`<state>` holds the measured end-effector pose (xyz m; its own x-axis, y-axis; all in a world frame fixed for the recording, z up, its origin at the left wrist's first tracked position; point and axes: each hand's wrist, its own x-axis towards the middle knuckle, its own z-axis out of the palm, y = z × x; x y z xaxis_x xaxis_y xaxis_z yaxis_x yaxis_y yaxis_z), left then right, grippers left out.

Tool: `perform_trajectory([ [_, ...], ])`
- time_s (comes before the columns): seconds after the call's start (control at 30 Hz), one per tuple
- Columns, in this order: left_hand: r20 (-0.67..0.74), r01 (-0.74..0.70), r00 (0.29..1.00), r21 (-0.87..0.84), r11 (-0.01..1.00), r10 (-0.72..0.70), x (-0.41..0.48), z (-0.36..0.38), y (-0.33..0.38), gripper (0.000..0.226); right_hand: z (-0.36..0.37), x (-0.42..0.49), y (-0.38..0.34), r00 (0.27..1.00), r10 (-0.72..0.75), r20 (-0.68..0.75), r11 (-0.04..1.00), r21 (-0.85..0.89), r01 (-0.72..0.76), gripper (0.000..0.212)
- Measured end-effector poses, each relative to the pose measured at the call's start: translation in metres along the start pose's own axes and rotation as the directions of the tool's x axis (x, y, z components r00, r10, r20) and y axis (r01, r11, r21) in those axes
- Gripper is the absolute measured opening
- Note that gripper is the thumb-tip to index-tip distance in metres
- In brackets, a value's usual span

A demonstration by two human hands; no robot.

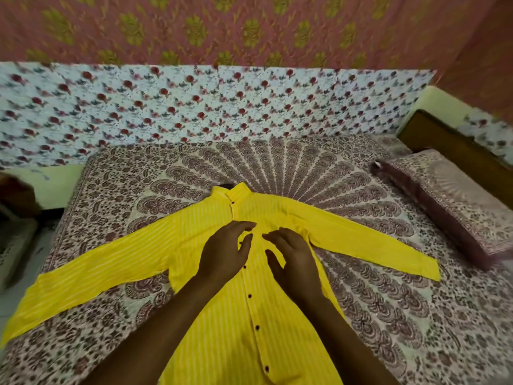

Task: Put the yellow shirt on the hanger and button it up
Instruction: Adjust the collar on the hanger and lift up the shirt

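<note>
Beneath left hand (224, 252) and right hand (295, 263), fingers (241, 225) loosely spread, gripping nothing: shirt (222, 329) flat on bedspread (388, 301); pillow (449, 201) far right.

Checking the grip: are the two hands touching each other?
Apart. The head view shows yellow shirt between the left hand and the right hand.

The yellow shirt (216, 329) is seen to be of thin matt cloth, marked with fine pale stripes and lightly creased. Its buttons (257, 327) are small, dark and hard-looking. The bedspread (374, 315) and the pillow (449, 201) are covered in matt printed cloth. The floral sheet (194, 107) and pink hanging (194, 26) are likewise matt cloth. The bed frame (449, 145) is of smooth brown wood.
</note>
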<state>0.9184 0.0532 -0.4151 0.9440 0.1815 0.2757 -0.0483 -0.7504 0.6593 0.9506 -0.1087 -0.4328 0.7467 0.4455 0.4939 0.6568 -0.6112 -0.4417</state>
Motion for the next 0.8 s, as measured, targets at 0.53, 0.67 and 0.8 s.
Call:
perform_trajectory([
  [0.53,-0.009,0.227,0.974,0.000,0.974,-0.227,0.076,0.083,-0.047,0.027,0.056,0.073,0.121,0.988,-0.057,0.142,0.994,0.105,0.043,0.032],
  [0.67,-0.018,0.370,0.928,-0.082,0.925,-0.372,0.099,0.094,-0.103,0.026,0.101,0.095,0.134,0.974,-0.004,0.227,0.990,0.139,-0.029,0.031],
  [0.8,-0.022,0.445,0.892,-0.141,0.885,-0.452,0.130,0.108,-0.166,0.023,0.154,0.126,0.156,0.933,0.084,0.350,0.975,0.166,-0.149,0.032],
])
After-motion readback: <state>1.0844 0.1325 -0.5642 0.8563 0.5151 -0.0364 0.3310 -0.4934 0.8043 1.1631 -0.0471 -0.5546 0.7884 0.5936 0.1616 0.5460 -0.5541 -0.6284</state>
